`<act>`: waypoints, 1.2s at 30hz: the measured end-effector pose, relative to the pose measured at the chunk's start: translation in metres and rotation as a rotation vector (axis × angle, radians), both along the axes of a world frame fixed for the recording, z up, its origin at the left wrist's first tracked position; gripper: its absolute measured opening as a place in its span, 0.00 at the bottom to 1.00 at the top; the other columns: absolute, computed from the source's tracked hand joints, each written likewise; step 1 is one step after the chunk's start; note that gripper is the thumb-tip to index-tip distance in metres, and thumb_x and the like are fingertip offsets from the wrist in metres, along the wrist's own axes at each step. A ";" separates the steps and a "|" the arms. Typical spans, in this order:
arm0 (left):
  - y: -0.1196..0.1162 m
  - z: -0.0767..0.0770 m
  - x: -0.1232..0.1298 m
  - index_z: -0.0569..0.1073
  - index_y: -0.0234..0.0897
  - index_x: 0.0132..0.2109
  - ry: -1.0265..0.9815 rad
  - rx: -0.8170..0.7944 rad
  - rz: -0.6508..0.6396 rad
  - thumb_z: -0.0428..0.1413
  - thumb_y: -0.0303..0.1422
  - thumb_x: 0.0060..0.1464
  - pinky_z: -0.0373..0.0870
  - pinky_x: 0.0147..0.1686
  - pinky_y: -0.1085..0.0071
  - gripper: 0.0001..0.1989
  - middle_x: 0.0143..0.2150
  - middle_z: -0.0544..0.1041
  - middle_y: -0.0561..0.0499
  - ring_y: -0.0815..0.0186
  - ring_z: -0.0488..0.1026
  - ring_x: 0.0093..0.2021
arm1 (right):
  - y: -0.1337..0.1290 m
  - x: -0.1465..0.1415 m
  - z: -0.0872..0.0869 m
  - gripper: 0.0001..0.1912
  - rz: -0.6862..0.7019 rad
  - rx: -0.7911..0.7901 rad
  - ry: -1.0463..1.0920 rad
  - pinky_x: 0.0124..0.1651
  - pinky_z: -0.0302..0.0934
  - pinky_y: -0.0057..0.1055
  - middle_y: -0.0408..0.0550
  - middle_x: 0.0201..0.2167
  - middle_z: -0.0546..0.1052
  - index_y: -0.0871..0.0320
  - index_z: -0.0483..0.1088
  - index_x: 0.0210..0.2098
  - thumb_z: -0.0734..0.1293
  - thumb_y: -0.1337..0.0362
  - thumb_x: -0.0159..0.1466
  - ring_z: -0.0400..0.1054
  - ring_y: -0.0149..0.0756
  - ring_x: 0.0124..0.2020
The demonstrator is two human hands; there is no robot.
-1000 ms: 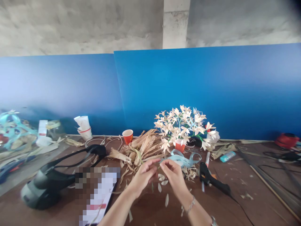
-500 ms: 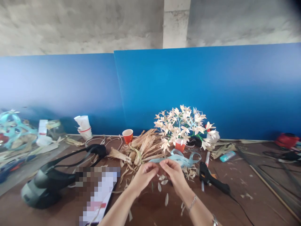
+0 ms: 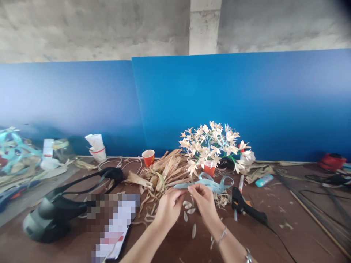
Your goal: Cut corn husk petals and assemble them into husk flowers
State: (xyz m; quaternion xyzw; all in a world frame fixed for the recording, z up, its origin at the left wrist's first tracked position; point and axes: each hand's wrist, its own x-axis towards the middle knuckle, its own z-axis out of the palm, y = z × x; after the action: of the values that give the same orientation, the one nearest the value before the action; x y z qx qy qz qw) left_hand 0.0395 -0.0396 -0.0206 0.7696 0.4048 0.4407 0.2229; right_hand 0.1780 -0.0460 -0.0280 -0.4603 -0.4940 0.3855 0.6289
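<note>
My left hand (image 3: 170, 205) is closed, thumb and fingers pressed together, above the brown table. Close beside it on the right, my right hand (image 3: 202, 198) is also closed in a pinch. Whatever either hand holds is too small or hidden to name. Just beyond my fingertips lies a light blue ribbon (image 3: 216, 185). Pale petal-like pieces (image 3: 191, 210) are scattered on the table between my hands. Behind the ribbon, white flowers (image 3: 214, 144) with green stems stand in a red paper cup (image 3: 209, 168).
Dried husks (image 3: 171, 168) are heaped beside another red cup (image 3: 148, 158). A black glue gun (image 3: 248, 208) with a cable lies right of my hands. At the left are a black headset-like device (image 3: 52, 212) and a partly pixelated flat object (image 3: 117, 226). A blue panel (image 3: 219, 98) stands behind.
My left hand has turned a little, with its fingers more downward, and the gap between my fingertips has widened slightly. The view has shifted slightly.
</note>
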 end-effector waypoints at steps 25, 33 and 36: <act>-0.001 0.005 0.005 0.72 0.31 0.26 -0.453 -0.596 -0.241 0.56 0.42 0.48 0.61 0.30 0.74 0.17 0.23 0.73 0.50 0.69 0.67 0.26 | -0.001 0.004 0.009 0.14 0.332 -0.044 0.081 0.23 0.56 0.25 0.41 0.16 0.69 0.60 0.69 0.22 0.69 0.54 0.53 0.62 0.28 0.19; 0.002 0.001 0.003 0.73 0.31 0.25 -0.346 -0.548 -0.176 0.55 0.42 0.50 0.58 0.26 0.75 0.17 0.22 0.72 0.51 0.70 0.65 0.24 | -0.003 0.000 0.003 0.17 0.210 -0.054 -0.050 0.21 0.53 0.25 0.40 0.14 0.68 0.58 0.62 0.20 0.67 0.53 0.54 0.61 0.28 0.17; 0.002 0.000 0.003 0.73 0.31 0.25 -0.335 -0.497 -0.174 0.55 0.41 0.50 0.60 0.28 0.75 0.16 0.23 0.73 0.51 0.69 0.66 0.25 | -0.003 -0.002 -0.001 0.17 0.125 -0.017 -0.080 0.22 0.55 0.25 0.39 0.15 0.67 0.58 0.61 0.20 0.67 0.52 0.54 0.60 0.28 0.18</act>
State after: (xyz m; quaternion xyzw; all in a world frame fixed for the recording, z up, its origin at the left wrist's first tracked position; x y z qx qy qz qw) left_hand 0.0429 -0.0371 -0.0201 0.6398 0.3903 0.4283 0.5049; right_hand 0.1761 -0.0486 -0.0289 -0.4488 -0.5435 0.4093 0.5793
